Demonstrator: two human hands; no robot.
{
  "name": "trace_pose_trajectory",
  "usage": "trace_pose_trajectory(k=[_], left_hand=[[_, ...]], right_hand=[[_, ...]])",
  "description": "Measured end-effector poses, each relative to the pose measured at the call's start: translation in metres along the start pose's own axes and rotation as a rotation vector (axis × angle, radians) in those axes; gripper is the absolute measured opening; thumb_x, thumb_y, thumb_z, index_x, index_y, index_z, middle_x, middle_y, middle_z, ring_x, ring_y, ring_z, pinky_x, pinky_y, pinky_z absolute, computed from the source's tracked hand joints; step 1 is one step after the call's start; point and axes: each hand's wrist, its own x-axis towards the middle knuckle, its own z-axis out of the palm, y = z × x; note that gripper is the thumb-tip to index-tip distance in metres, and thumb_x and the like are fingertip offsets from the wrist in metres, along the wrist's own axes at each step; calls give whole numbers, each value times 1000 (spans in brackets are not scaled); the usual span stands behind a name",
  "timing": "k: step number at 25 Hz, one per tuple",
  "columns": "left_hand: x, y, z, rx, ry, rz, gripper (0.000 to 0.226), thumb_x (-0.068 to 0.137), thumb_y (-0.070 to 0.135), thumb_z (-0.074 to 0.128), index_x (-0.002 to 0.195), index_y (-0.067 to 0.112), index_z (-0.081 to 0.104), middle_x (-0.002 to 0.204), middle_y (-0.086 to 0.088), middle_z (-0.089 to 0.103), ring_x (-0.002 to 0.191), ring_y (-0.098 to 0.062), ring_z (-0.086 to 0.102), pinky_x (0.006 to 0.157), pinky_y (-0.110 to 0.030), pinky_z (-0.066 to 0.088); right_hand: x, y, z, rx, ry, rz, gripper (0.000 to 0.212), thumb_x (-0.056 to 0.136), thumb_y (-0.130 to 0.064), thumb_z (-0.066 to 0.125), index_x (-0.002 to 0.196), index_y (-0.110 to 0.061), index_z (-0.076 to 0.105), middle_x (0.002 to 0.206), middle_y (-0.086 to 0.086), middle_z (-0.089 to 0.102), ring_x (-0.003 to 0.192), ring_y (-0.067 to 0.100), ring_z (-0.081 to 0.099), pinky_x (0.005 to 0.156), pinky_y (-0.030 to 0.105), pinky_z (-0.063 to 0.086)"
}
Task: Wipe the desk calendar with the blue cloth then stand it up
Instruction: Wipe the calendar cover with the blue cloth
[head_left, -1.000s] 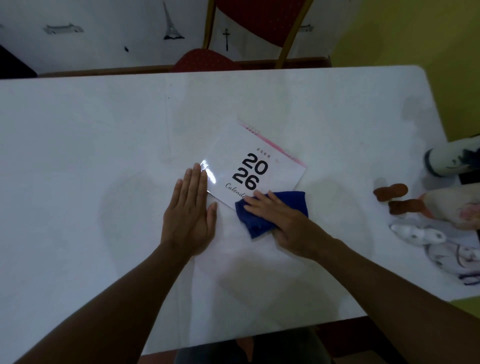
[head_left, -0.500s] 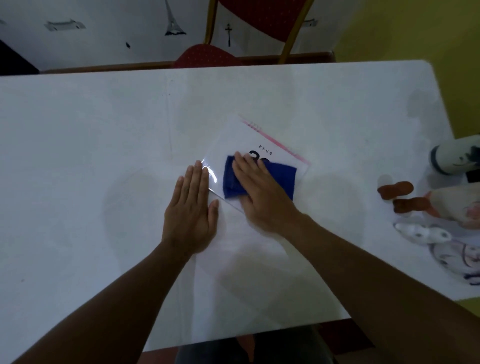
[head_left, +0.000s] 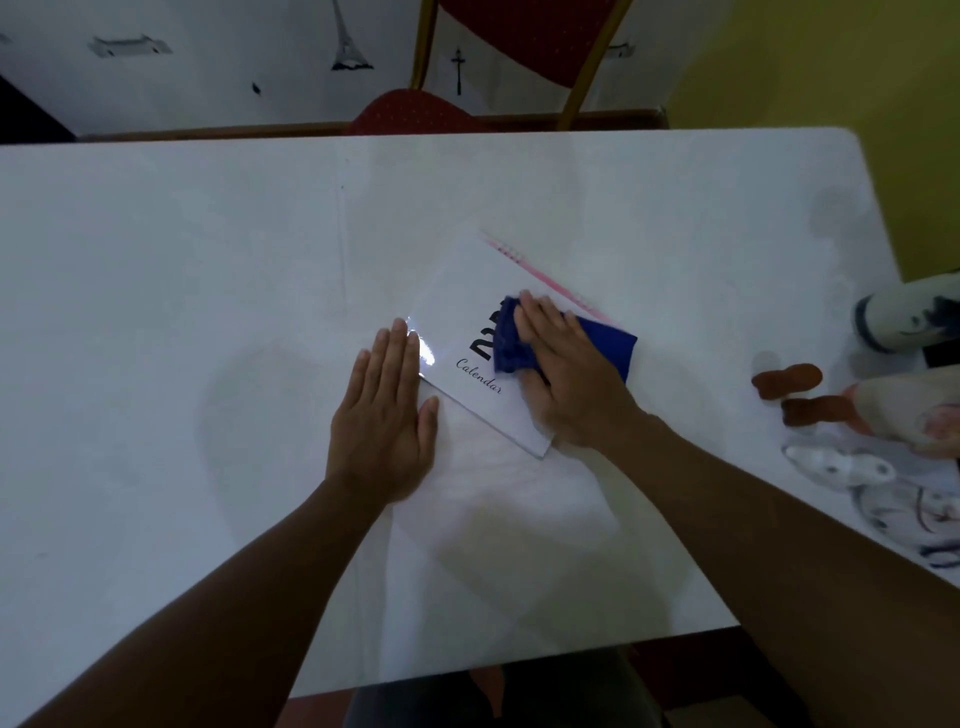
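Observation:
The white desk calendar (head_left: 467, 301) lies flat and turned at an angle on the white table (head_left: 208, 260), its pink spiral edge pointing to the far right. My right hand (head_left: 566, 374) presses the blue cloth (head_left: 605, 340) flat on the calendar's cover, hiding most of the black numerals. My left hand (head_left: 384, 421) lies flat on the table with fingers together, its fingertips touching the calendar's left corner.
Several small figurines (head_left: 789, 379) and a white bottle lying on its side (head_left: 904, 317) crowd the table's right edge. A red chair (head_left: 415, 111) stands behind the far edge. The table's near edge is close to my body.
My right hand has swept the cloth from the calendar's near corner over to its left, then back toward the right side near the pink edge. My left hand has stayed in place.

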Motion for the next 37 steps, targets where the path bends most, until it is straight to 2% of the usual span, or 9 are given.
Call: trace_pose_trajectory(k=[3,7,11,14,17,22,28,34,37], left_hand=[[0,0,0,4,-2,-2,72,106,41,25,166,6,6,176,-12,3,165,-24,1,133,-45,14],[-1,0,0,8,0,-4,72,106,42,25,166,7,5,176,-12,2,165,-23,0,133,-44,13],[-1,-1,0,8,3,-6,73,106,42,26,166,7,4,177,-11,2,165,-23,-1,133,-44,13],[1,-1,1,-3,20,-5,73,106,41,27,166,6,6,176,-11,3,165,-23,1,133,-45,13],[0,-1,1,-3,28,-1,73,105,40,29,166,6,7,176,-12,4,165,-24,2,133,-45,14],[0,-1,1,8,3,-9,72,106,41,27,166,7,6,177,-11,3,165,-23,1,133,-45,14],[0,-3,4,26,3,-7,72,106,42,25,166,8,5,177,-11,2,165,-22,-1,133,-44,14],[0,-3,5,8,-6,-16,73,106,44,25,166,9,3,177,-10,1,165,-21,-1,134,-42,11],[0,-2,3,5,-4,-18,72,107,44,24,166,8,4,177,-11,2,165,-22,0,134,-42,10]], right_hand=[[12,-11,11,-36,15,61,65,105,-29,39,162,-4,19,171,9,15,158,24,9,128,43,9],[-32,-19,21,-46,-43,-147,61,105,-24,43,161,-8,25,170,5,21,158,18,13,128,40,15],[-59,8,4,-100,-64,-266,58,102,-18,53,156,-3,36,164,10,33,154,24,28,125,42,25],[-40,17,-5,-132,-9,-137,57,100,-9,58,152,3,41,161,16,38,150,31,35,123,49,30],[9,0,-1,-179,19,23,56,103,-9,53,153,8,35,162,22,33,151,37,31,125,50,24],[55,-17,11,-192,-9,6,58,109,-18,41,160,0,22,170,14,17,157,29,15,128,42,10],[-20,-37,22,21,-14,-196,55,100,-4,58,153,-2,42,161,12,39,153,26,30,126,43,23],[-68,-61,8,102,-209,-124,55,95,5,64,147,-3,51,157,14,46,146,32,43,118,48,40],[-58,-66,-16,150,-274,-93,40,99,-2,62,138,-8,57,145,12,51,119,28,63,99,40,55]])
